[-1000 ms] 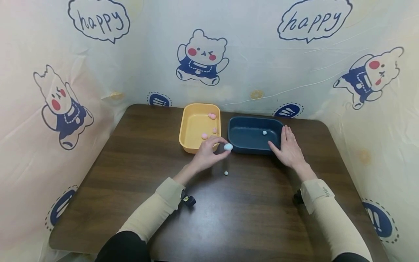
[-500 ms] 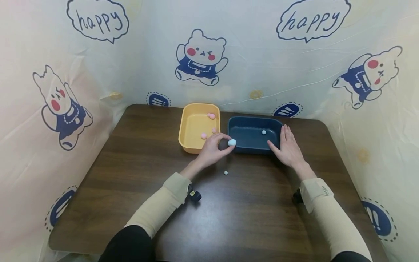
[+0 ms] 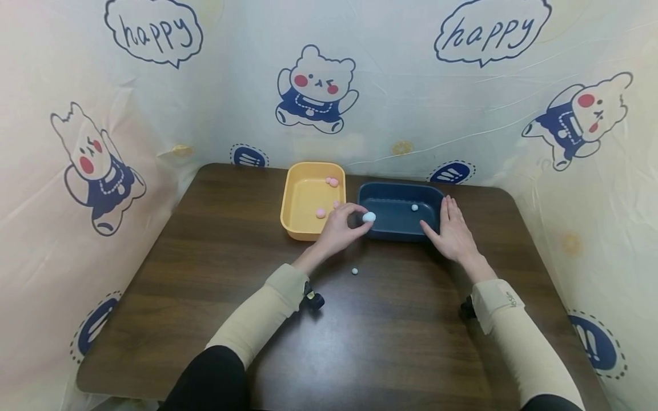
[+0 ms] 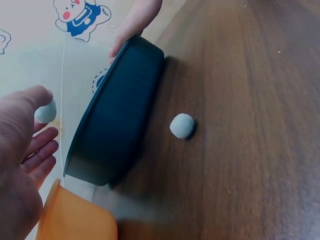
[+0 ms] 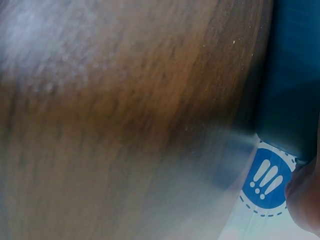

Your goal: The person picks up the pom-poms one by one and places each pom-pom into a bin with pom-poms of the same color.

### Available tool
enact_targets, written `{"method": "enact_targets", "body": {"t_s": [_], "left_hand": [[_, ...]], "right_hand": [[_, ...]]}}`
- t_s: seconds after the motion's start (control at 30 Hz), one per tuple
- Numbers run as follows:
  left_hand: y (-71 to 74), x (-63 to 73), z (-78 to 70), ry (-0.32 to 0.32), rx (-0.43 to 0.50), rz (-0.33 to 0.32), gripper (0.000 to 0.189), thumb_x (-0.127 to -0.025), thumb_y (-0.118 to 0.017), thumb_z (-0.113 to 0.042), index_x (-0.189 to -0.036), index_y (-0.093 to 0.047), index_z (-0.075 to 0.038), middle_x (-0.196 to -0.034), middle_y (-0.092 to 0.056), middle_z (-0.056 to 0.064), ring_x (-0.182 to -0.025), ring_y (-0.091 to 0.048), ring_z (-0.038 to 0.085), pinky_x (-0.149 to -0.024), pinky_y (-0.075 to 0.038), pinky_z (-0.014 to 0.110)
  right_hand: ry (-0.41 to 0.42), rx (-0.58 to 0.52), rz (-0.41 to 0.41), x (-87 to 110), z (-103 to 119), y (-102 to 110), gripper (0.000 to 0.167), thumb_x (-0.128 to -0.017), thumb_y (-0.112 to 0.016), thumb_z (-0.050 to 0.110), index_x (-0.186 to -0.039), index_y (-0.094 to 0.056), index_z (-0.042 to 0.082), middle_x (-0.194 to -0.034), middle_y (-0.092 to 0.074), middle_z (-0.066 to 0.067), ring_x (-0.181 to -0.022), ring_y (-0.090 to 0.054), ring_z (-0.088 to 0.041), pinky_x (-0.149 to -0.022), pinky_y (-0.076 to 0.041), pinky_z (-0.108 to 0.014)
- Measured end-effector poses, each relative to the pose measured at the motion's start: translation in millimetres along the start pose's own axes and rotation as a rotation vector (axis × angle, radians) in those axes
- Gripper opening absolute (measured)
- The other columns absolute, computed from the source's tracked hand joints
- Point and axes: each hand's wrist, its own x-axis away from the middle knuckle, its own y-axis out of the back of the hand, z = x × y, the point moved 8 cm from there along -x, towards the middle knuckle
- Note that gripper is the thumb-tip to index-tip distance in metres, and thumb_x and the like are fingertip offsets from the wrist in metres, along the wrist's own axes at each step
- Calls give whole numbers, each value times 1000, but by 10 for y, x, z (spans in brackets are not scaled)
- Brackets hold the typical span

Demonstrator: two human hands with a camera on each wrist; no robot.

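A pale blue ball (image 3: 369,217) is pinched between the thumb and fingertips of my left hand (image 3: 336,231), above the left end of the dark blue tray (image 3: 398,235). In the left wrist view the same ball (image 4: 46,112) shows at the thumb tip. My right hand (image 3: 454,237) lies with straight fingers against the tray's right end. Inside that tray sits a smaller pale ball (image 3: 414,208). Another small pale ball (image 3: 354,271) lies on the table in front of the trays; up close it looks like a white, slightly uneven ball (image 4: 182,126).
Left of the blue tray stands a yellow tray (image 3: 300,200) holding several pink balls (image 3: 321,213). My left forearm crosses the brown table (image 3: 205,274). A printed cloth (image 3: 390,103) hangs behind and at both sides.
My left hand has moved right and slightly away from me, carrying the pale blue ball from the gap between the trays to over the blue tray's left end. The right hand has stayed put.
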Motion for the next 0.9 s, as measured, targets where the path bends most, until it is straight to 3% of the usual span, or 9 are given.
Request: {"method": "enact_targets", "body": {"t_s": [0.27, 0.6, 0.9], "left_hand": [[-58, -93, 13, 36, -3, -10, 32, -101, -82, -28, -125, -74, -9, -128, -77, 9, -123, -66, 27, -121, -49, 52], [-65, -214, -49, 13, -29, -18, 33, -100, -82, -27, -126, -74, -8, -131, -77, 11, -127, -66, 29, -118, -48, 55], [-136, -340, -8, 72, -60, 18, 34, -102, -80, -30, -129, -73, -10, -135, -74, 9, -130, -63, 27, -119, -54, 48]], "right_hand": [[-4, -6, -7, -2, -16, -6, 109, -110, -38, 72, -172, 9, -5, -184, 9, -27, -173, 2, -46, -141, -8, -63], [-6, -3, -4, -16, 3, 17, 110, -110, -37, 74, -172, 9, -4, -184, 9, -26, -173, 2, -45, -141, -8, -63], [-8, -11, 0, 1, -4, -14, 108, -111, -38, 71, -172, 10, -4, -184, 10, -26, -173, 2, -46, -140, -8, -63]]}}
